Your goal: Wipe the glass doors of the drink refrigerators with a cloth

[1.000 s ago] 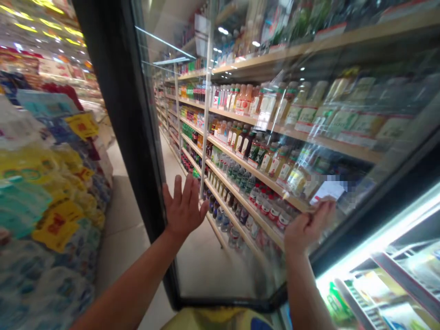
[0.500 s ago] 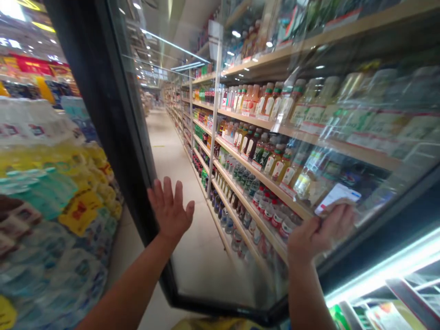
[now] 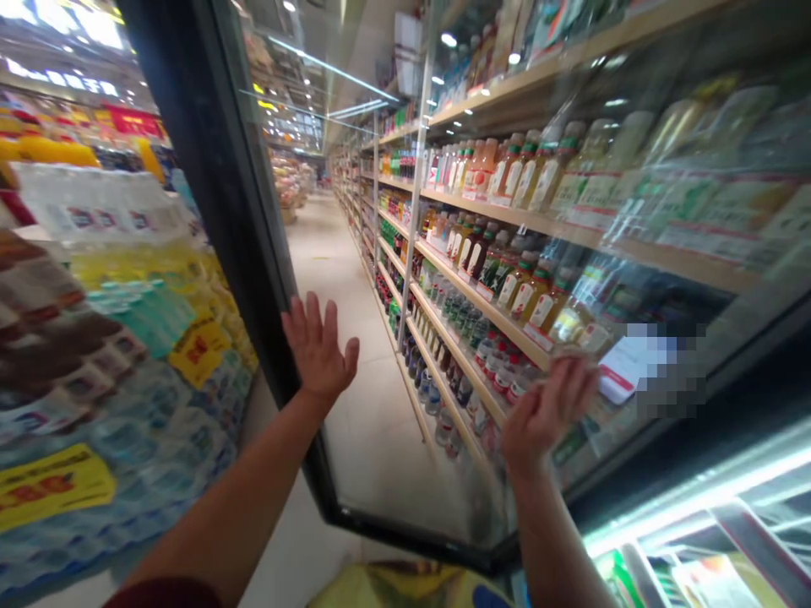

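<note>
My left hand [image 3: 321,348] lies flat on the glass of a black-framed door [image 3: 215,211], near its left upright, fingers spread and holding nothing. Close to the glass pane [image 3: 405,473], my right hand [image 3: 548,414] is raised with its fingers bent and pressed together. Whatever it may hold is too blurred to make out. Just right of those fingers, a white card or sticker [image 3: 616,371] shows at the glass, partly pixelated. Through the pane, shelves [image 3: 500,321] of bottled drinks appear.
Stacked packs of bottled water [image 3: 145,456] with yellow price signs [image 3: 54,487] stand left of the door. A lit cooler interior [image 3: 690,540] with packaged goods is at lower right. Below the door's bottom edge is a yellow item [image 3: 405,587]. A pale aisle floor [image 3: 323,245] runs into the distance.
My right hand has moved left and slightly down across the glass, uncovering more of the white card. My left hand stays flat on the pane. The view has shifted slightly.
</note>
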Available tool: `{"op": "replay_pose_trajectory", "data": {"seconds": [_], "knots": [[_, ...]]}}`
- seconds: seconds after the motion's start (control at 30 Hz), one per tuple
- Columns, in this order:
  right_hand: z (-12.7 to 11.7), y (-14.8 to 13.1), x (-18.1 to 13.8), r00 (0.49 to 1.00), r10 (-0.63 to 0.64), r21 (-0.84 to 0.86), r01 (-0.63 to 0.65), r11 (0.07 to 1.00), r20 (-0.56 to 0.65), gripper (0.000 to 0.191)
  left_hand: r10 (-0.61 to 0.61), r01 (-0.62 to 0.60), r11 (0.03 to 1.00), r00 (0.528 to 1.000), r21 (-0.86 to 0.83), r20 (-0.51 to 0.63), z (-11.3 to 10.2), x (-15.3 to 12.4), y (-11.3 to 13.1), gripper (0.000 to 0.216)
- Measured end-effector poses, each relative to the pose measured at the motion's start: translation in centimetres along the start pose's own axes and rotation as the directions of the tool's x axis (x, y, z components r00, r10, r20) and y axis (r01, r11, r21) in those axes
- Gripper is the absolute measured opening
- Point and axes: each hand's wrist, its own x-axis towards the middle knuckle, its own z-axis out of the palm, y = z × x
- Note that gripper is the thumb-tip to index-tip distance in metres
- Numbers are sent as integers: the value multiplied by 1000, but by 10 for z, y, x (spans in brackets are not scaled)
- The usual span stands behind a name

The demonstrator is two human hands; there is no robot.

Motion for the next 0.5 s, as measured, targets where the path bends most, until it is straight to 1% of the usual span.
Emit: {"op": "replay_pose_trajectory", "data": {"seconds": [0.03,0.07,0.1,0.13,0.2,0.27,0.3,0.33,0.37,0.4,0.43,0.47,0.5], "knots": [[1,-9,-8,990,-103,19,102,995,97,61,-13,13,1000,1000,-1,12,-2,-1,0,68],[2,-14,-13,968,-191,33,188,982,163,61,-33,33,999,999,-6,26,-3,-1,1,68],[1,-14,-14,955,-234,38,231,972,183,61,-56,57,998,998,-11,42,-5,-2,1,69],[-1,-11,-12,961,-225,31,222,974,158,61,-75,75,997,996,-11,49,-8,-3,2,70],[-5,3,2,996,-85,22,85,996,15,59,-74,74,997,997,6,35,-13,-5,3,70],[-9,14,16,991,57,41,-53,998,-122,56,-40,40,999,999,35,9,-18,-6,5,68],[-9,14,19,983,92,50,-86,995,-157,56,-24,25,999,1000,47,-4,-21,-6,6,67],[-9,9,18,981,104,54,-97,994,-162,56,-12,13,998,1000,55,-14,-23,-7,7,67],[-7,-1,14,988,83,60,-75,995,-133,58,-8,9,998,1000,60,-18,-25,-7,8,67],[-6,-12,7,997,24,71,-19,997,-69,60,-9,11,998,1000,66,-21,-27,-7,9,67],[-4,-24,-2,997,-67,89,64,994,29,62,-11,13,997,1000,74,-22,-29,-7,9,68],[-3,-35,-8,978,-169,115,154,981,126,63,-12,13,997,1000,80,-17,-30,-7,10,68],[-2,-42,-13,949,-248,141,223,965,193,64,-9,10,997,1000,81,-21,-32,-7,11,68]]}}
